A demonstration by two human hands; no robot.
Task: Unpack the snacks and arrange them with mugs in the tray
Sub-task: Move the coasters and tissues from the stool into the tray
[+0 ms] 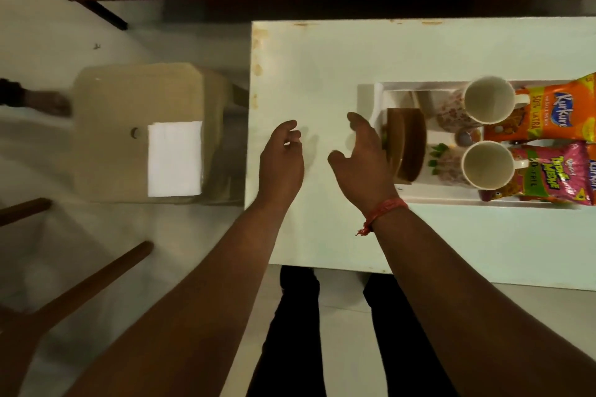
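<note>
A white tray (366, 100) lies on the right part of the white table (322, 68). In it stand two white patterned mugs, the far mug (488, 99) and the near mug (487, 165), with brown plates (407, 145) leaning at the tray's left end. An orange snack packet (554, 114) and a pink snack packet (554, 176) lie at the tray's right end. My left hand (281, 159) hovers over the bare table, fingers loosely curled, holding nothing. My right hand (361, 163) hangs open just left of the tray, next to the plates.
A cardboard box (129, 106) with a white label (174, 158) stands on the floor to the left of the table. Brown wooden furniture legs (96, 277) cross the lower left. My dark-trousered legs (290, 332) stand at the table's near edge.
</note>
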